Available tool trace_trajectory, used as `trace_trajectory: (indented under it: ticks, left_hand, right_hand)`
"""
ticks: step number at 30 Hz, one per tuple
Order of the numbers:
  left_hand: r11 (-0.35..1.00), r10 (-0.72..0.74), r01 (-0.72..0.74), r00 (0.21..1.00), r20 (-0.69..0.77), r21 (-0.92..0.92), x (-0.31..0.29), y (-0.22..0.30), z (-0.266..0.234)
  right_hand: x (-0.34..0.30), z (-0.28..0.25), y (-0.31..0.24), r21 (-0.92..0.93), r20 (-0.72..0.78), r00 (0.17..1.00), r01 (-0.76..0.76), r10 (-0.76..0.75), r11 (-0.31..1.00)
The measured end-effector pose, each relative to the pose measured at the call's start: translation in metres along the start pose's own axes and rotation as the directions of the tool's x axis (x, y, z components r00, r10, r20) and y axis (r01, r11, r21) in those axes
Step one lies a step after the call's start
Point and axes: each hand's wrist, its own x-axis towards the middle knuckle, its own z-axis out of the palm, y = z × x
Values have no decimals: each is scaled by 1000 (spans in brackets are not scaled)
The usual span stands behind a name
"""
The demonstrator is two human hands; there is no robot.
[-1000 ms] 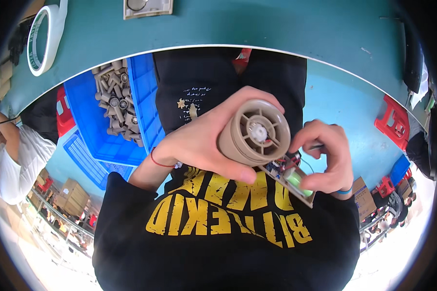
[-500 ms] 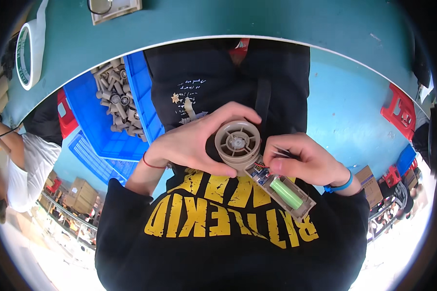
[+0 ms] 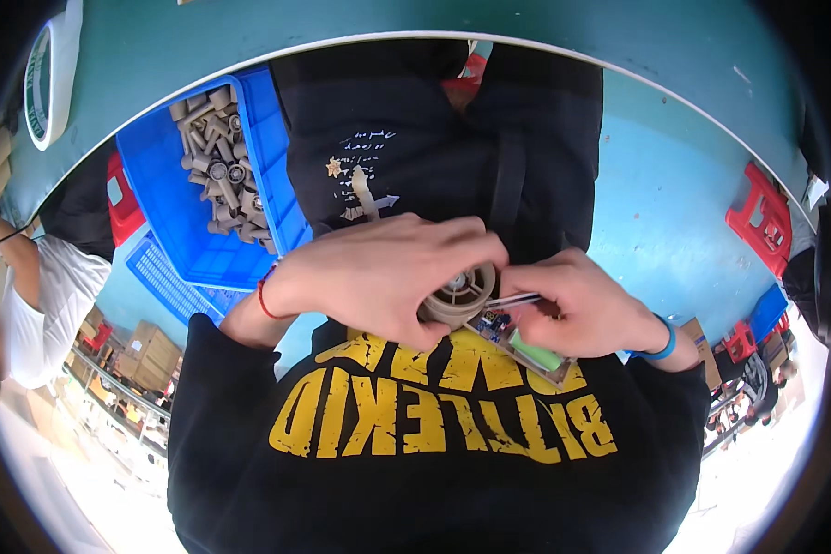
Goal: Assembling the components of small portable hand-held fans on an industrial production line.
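Observation:
A beige handheld fan body (image 3: 451, 315) rests over my lap, its round slotted head tilted toward the left. My left hand (image 3: 369, 277) is closed around that head, fingers curled over the top and thumb below. From the head runs an open handle holding a small blue circuit board (image 3: 494, 322) and a green cylindrical battery (image 3: 533, 356). My right hand (image 3: 586, 309) pinches slim metal tweezers (image 3: 515, 300), whose tips point at the joint between head and handle. The fingers of my right hand cover part of the battery and handle; what the tips touch is too small to tell.
At the left stands a blue bin (image 3: 171, 208) with many beige fan housings (image 3: 220, 171) inside. Ahead is a green table (image 3: 342, 20) with a pale edge and a tape roll (image 3: 50, 83). A red stool (image 3: 762, 220) stands right; a person in white (image 3: 55, 309) sits left.
My left hand has rolled over the fan head, now covering much of it. The fan has tilted and my right hand, with the tweezers, now hides more of the handle. The view has shifted slightly.

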Motion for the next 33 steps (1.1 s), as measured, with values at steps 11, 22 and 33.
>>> trace_trajectory:
  ticks: [11,22,33]
  left_hand:
    - [992,95,-79,979,-180,96,-3,-9,22]
    - [985,135,-106,966,-219,136,-2,-9,34]
    - [976,91,-42,970,-226,212,-4,-6,41]
  right_hand:
    - [-14,25,18,149,-121,993,33,-15,988]
    - [-22,24,19,125,-111,991,90,-77,988]
    - [-26,19,26,88,-55,996,71,-66,994]
